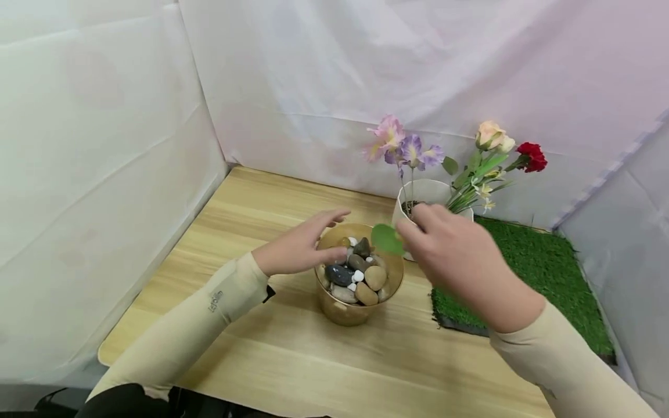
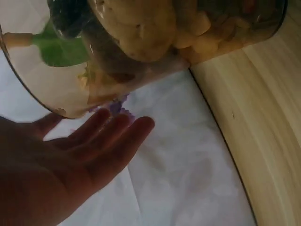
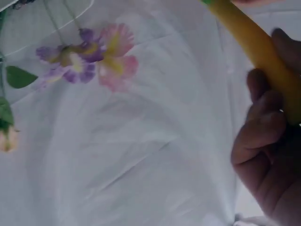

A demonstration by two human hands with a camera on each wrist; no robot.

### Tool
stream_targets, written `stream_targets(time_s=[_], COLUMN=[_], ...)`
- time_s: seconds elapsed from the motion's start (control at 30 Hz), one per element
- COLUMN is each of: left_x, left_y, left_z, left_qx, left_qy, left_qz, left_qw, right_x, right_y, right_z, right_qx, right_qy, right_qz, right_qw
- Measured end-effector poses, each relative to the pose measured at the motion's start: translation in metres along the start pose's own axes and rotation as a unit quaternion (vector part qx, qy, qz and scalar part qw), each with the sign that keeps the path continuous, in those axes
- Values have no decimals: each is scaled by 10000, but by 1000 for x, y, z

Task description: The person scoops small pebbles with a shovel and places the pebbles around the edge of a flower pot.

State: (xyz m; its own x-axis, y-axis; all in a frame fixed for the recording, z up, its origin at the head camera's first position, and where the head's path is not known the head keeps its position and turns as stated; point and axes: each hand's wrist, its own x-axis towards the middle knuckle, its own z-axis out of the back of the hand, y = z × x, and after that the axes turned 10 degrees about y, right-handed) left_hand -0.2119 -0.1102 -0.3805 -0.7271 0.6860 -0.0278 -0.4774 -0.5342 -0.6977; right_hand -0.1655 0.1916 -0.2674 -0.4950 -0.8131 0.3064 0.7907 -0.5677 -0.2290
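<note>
An amber see-through bucket [image 1: 342, 314] stands on the wooden table, filled with smooth stones [image 1: 374, 277] in black, grey and tan and some small white ones. My left hand [image 1: 300, 247] is spread at the bucket's left side, its thumb over the rim and its fingers loosely extended. In the left wrist view those fingers [image 2: 127, 146] are right by the bucket's rim. My right hand [image 1: 460, 267] grips the yellow handle [image 3: 258, 44] of a small toy shovel. The shovel's green blade [image 1: 385, 238] hangs over the bucket's right rim, above the stones.
Behind my right hand stands a white pot [image 1: 432, 194] with dark filling and pink and purple irises [image 1: 411, 152]. Roses [image 1: 489, 136] and a red carnation [image 1: 532, 157] lean out to its right. An artificial grass mat [image 1: 549, 284] lies at right. White cloth [image 1: 313, 75] hangs behind.
</note>
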Motion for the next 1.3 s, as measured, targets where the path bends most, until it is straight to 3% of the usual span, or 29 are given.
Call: stream_targets(time_s=[0.07, 0.17, 0.27, 0.4, 0.5, 0.6, 0.7, 0.8, 0.9, 1.07, 1.23, 1.3], left_x=[9, 18, 25, 25, 18, 8, 1, 0, 1, 1, 2, 2], left_y=[-7, -20, -32, -49, -62, -78, -97, -115, -126, -127, -120, -118], left_z=[-5, -6, 1, 13, 21, 27, 24, 16, 10, 12, 17, 18], left_qx=[87, 127, -52, -352, -156, 229, 537, 849, 987, 1030, 757, 663], left_qy=[320, 604, 793, 1150, 1504, 1752, 1726, 1596, 1508, 1371, 1360, 1402], left_qz=[-260, -561, -643, -651, -801, -1094, -1139, -799, -481, -357, -348, -274], left_qw=[9991, 9965, 9948, 9906, 9852, 9782, 9769, 9803, 9824, 9845, 9872, 9875], right_x=[4, 10, 13, 13, 18, 24, 29, 33, 36, 46, 60, 58], right_y=[9, 15, 13, 7, 2, -7, -21, -34, -41, -44, -42, -34], right_z=[3, 11, 20, 26, 31, 43, 54, 62, 65, 66, 67, 65], right_qx=[-399, -867, -1111, -1284, -1162, -832, -464, -189, 9, 204, 103, -118], right_qy=[766, 1687, 2004, 1911, 2194, 2855, 3474, 3988, 4289, 4477, 4763, 4540], right_qz=[-248, -696, -917, -712, -554, -550, -608, -736, -794, -751, -799, -745], right_qw=[9960, 9794, 9691, 9705, 9671, 9532, 9346, 9139, 8998, 8908, 8756, 8878])
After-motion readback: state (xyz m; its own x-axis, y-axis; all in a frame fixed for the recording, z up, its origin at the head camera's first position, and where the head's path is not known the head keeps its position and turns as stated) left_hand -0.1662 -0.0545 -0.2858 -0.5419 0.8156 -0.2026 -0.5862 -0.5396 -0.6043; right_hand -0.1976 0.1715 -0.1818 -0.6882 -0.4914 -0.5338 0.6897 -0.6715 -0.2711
